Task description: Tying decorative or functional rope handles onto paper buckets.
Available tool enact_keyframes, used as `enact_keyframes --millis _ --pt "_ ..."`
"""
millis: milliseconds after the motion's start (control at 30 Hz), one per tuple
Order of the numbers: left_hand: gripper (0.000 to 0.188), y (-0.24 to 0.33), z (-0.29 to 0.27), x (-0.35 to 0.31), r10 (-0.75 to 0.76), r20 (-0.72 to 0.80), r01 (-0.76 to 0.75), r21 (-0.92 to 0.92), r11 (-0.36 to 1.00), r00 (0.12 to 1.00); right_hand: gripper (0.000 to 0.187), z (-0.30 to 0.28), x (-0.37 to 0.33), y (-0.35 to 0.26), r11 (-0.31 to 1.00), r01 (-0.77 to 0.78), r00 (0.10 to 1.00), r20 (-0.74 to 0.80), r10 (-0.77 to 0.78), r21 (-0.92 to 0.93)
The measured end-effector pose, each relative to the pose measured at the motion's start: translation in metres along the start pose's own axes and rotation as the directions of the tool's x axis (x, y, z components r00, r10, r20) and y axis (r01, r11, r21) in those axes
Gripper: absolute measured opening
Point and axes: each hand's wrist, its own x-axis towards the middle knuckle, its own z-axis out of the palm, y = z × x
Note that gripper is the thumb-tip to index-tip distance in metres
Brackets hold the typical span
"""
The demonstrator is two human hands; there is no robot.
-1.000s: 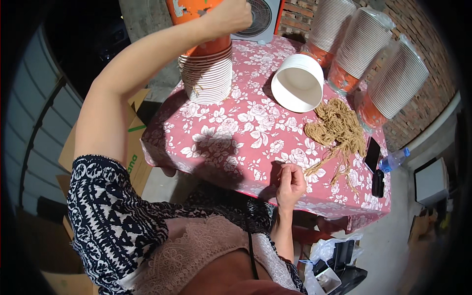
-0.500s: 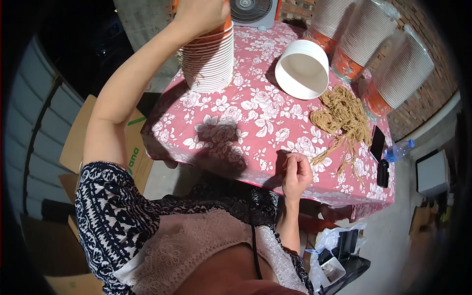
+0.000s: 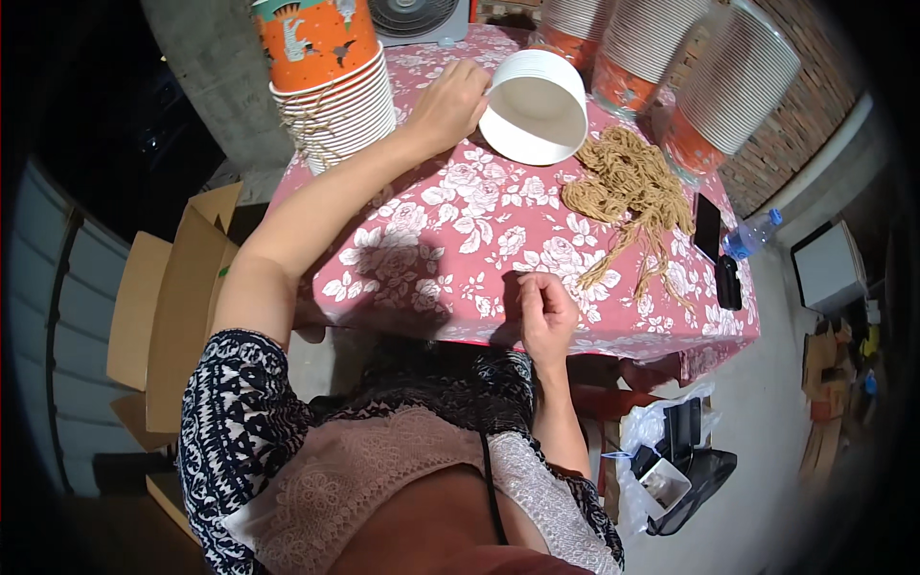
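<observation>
My left hand (image 3: 448, 107) reaches across the table to the left edge of a short nested set of white paper buckets (image 3: 534, 107), tipped with its mouth facing me. Its fingers are bent and their tips are hidden, so I cannot tell whether it grips the rim. To its left rises a tall stack of buckets (image 3: 350, 125), with twine ends along its side and an orange patterned bucket (image 3: 321, 43) on top. My right hand (image 3: 548, 321) is closed over the table's front edge, thumb against curled fingers; whatever it holds is hidden.
A heap of tan twine (image 3: 628, 187) lies right of the white buckets. Wrapped bucket stacks (image 3: 733, 81) stand behind it. A phone (image 3: 707, 227), a small black case (image 3: 728, 283) and a plastic bottle (image 3: 752, 235) line the right edge. A fan (image 3: 419, 17) stands at the back.
My left hand has come off the orange bucket on the tall stack and moved right and nearer, to the white buckets. My right hand keeps its closed pose. The whole view has shifted.
</observation>
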Motion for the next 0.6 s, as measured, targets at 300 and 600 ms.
enact_keyframes --millis 300,600 --pt "0.016 -0.005 0.061 0.034 -0.084 -0.102 0.086 0.011 0.996 0.991 0.005 -0.003 0.001 0.001 0.998 0.020 0.999 0.036 -0.018 -0.065" --pt "0.008 0.001 0.064 0.036 -0.121 -0.121 0.139 0.155 0.978 0.985 0.004 -0.003 0.003 -0.004 0.997 0.052 0.998 0.034 -0.050 -0.060"
